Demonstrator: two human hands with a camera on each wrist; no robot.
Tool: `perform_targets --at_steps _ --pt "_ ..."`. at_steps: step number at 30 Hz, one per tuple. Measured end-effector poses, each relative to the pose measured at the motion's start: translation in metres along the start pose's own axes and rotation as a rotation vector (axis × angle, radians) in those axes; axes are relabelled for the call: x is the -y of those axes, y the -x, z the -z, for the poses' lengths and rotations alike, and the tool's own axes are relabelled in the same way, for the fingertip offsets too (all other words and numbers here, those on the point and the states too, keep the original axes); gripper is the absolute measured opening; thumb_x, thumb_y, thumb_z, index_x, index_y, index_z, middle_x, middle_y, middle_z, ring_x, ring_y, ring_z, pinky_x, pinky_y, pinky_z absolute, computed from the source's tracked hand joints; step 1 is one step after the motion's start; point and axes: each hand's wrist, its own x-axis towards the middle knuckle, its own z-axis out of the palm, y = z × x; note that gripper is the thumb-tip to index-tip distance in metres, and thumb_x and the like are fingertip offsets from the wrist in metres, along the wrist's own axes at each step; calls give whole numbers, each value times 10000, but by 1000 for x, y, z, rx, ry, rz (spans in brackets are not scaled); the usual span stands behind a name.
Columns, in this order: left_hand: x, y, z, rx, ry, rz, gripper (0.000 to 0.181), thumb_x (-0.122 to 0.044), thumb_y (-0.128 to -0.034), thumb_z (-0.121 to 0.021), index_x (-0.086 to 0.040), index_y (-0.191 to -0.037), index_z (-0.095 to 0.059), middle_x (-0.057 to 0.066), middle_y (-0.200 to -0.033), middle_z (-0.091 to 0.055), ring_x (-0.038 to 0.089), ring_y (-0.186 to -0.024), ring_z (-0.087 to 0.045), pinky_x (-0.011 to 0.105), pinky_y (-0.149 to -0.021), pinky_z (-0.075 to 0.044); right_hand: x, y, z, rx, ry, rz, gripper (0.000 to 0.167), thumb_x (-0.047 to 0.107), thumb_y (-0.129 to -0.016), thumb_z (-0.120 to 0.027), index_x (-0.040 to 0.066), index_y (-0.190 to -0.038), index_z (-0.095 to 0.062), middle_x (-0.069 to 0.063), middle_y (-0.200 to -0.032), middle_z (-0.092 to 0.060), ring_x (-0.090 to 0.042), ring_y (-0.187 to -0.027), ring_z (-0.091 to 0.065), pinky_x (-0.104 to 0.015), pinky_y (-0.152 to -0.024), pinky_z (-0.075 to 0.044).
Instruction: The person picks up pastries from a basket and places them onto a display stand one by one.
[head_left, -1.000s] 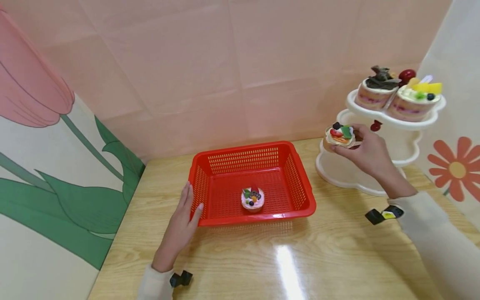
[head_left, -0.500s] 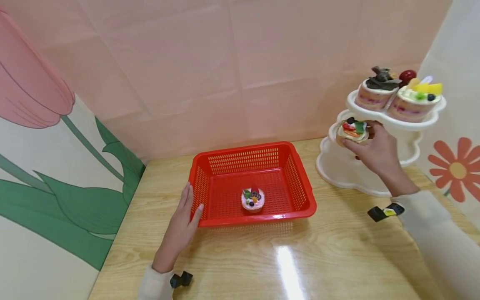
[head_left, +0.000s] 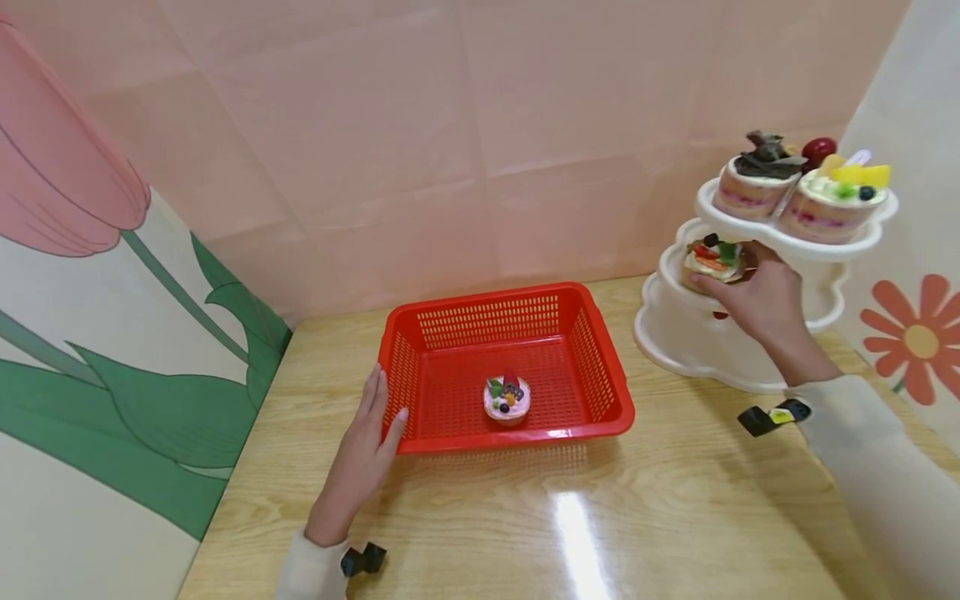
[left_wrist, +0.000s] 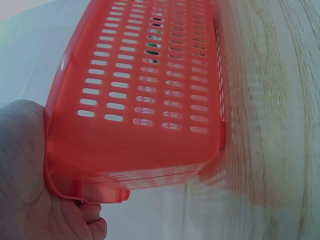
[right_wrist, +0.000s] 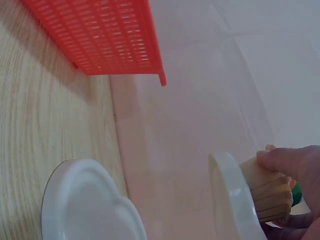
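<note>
Fruit-topped tart (head_left: pixel 705 268), one: pale pleated case, cream, with red, orange, green and black toppings. Location: in the right hand (head_left: pixel 771 298), pinched between thumb and fingers at the middle tier (head_left: pixel 817 323) of a white cake stand. Base hidden behind the tier's rim in the right wrist view; contact with the tier cannot be told.

White cake stand (head_left: pixel 675 350), one: three scalloped tiers. Bottom tier below the right hand; top tier (head_left: pixel 738 227) just above it.

Chocolate-topped cake (head_left: pixel 756 190), one: above the right hand, on the top tier, dark shavings on cream.

Yellow-fruit cake (head_left: pixel 831 208), one: above and to the right of the same hand, beside the chocolate one. Red cherry (head_left: pixel 818 150) behind the pair.

Small dark-red item (head_left: pixel 720 315), one: below the right hand's fingertips, too slight to identify.

Red basket (head_left: pixel 465 442), one: perforated plastic, well to the left of the right hand. Left hand (head_left: pixel 362 446) grips its near left corner, thumb over the rim, fingers along the outside.

Pink-frosted cupcake (head_left: pixel 507 402), one: to the right of the left hand, inside the basket.

Wood-grain table (head_left: pixel 480 533), one: beneath both hands.
</note>
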Motion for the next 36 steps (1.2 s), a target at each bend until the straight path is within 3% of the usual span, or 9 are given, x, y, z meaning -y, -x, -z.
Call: perform_targets --at_steps 6,16,18,24,26,29,32,34,36 --pt "0 0 0 -2 -2 -2 749 -532 -1042 -363 -108 -1604 -106 -20 -1686 7 246 -1545 -145 519 -1160 -325 -1 0 -1 19 3 8 771 401 -828 -798 60 -1442 -481 -247 -1313 -577 -393 -1201 -513 -428 -1003 -383" --pt "-2 -1 2 2 -3 1 751 -535 -1041 -359 -119 -1607 -92 -2 -1689 4 244 -1546 -138 516 -1159 -325 1 -1 4 31 -5 54 714 358 -849 -783 36 -1423 -504 -270 -1263 -600 -368 -1113 -530 -150 -846 -332" --pt "-2 -1 2 2 -4 2 750 -531 -1042 -363 -116 -1606 -94 8 -1690 -4 246 -1545 -144 515 -1159 -326 0 0 5 30 -3 65 709 351 -844 -790 37 -1416 -512 -266 -1250 -608 -286 -1059 -541 -138 -816 -332" --pt "-2 0 1 1 2 4 756 -529 -1039 -374 -116 -1607 -92 -5 -1689 5 257 -1544 -150 524 -1149 -335 -2 2 9 43 2 83 668 323 -830 -808 33 -1368 -540 -247 -1153 -625 137 -736 -448 -55 -639 -360" --pt "-1 0 0 -1 -1 -1 758 -527 -1040 -374 -109 -1606 -90 21 -1690 -6 270 -1544 -149 536 -1145 -336 -2 2 11 56 6 83 658 326 -828 -811 26 -1351 -546 -244 -1134 -621 182 -691 -431 -33 -607 -360" --pt "0 0 0 -5 -5 -5 758 -527 -1041 -371 -102 -1604 -95 46 -1690 -22 272 -1544 -146 541 -1145 -334 -1 6 15 87 25 69 679 336 -832 -805 20 -1365 -525 -256 -1142 -612 48 -755 -545 -39 -615 -352" --pt "-1 0 0 -4 -6 -4 757 -533 -1040 -365 -103 -1604 -99 31 -1690 -13 262 -1545 -143 532 -1150 -330 2 11 20 131 36 55 749 332 -850 -787 4 -1431 -446 -287 -1233 -566 -260 -975 -592 -102 -700 -339" --pt "-1 0 1 -3 0 -1 755 -536 -1040 -363 -108 -1605 -101 2 -1689 0 252 -1546 -142 522 -1155 -327 4 16 23 156 39 57 778 318 -864 -772 -18 -1455 -395 -307 -1277 -527 -440 -1081 -532 -196 -780 -378" --pt "-1 1 1 0 4 2 753 -537 -1040 -362 -114 -1605 -100 -19 -1687 10 247 -1545 -145 515 -1157 -325 7 21 26 172 42 57 805 326 -874 -760 -36 -1471 -357 -327 -1316 -498 -497 -1133 -499 -351 -850 -425"
